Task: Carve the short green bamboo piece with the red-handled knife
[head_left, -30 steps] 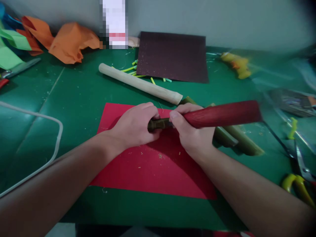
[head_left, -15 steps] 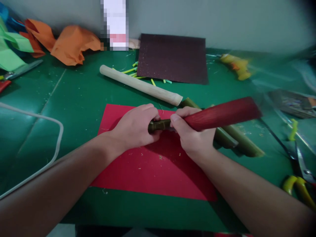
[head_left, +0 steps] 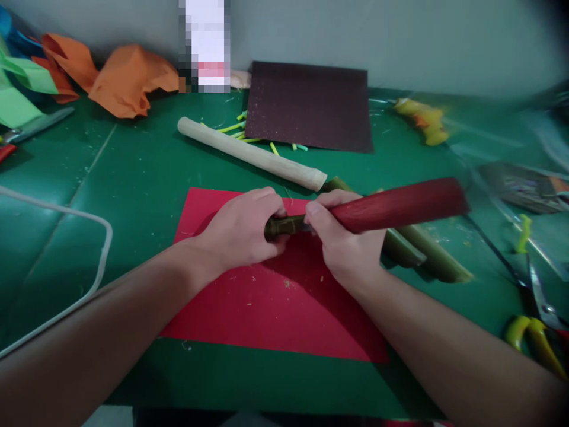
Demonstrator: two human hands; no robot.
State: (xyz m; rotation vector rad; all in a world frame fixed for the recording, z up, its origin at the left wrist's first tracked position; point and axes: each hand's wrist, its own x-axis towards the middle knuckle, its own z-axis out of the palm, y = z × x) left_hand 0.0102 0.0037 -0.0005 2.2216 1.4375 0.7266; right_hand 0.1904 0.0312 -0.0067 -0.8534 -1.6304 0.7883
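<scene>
My left hand (head_left: 249, 225) is wrapped round a short dark green bamboo piece (head_left: 287, 226), whose jointed end shows between my hands. My right hand (head_left: 344, 240) is closed on a knife with a thick red handle (head_left: 404, 204) that points off to the right. Only a sliver of its grey blade shows by my right fingers, against the bamboo; the rest is hidden. Both hands are above a red sheet (head_left: 267, 314) scattered with small shavings. Behind my right wrist lie green bamboo pieces (head_left: 435, 252).
A pale peeled bamboo stick (head_left: 253, 153) lies beyond my hands, before a dark brown sheet (head_left: 309, 107) with thin yellow-green strips. Yellow-handled scissors (head_left: 536, 332) are at right, a yellow tool (head_left: 422, 121) at back right. Orange paper (head_left: 128, 83) and a white cord (head_left: 104, 255) lie left.
The view has shifted very slightly. Both hands keep their grips on the bamboo piece and the knife, with almost no visible movement.
</scene>
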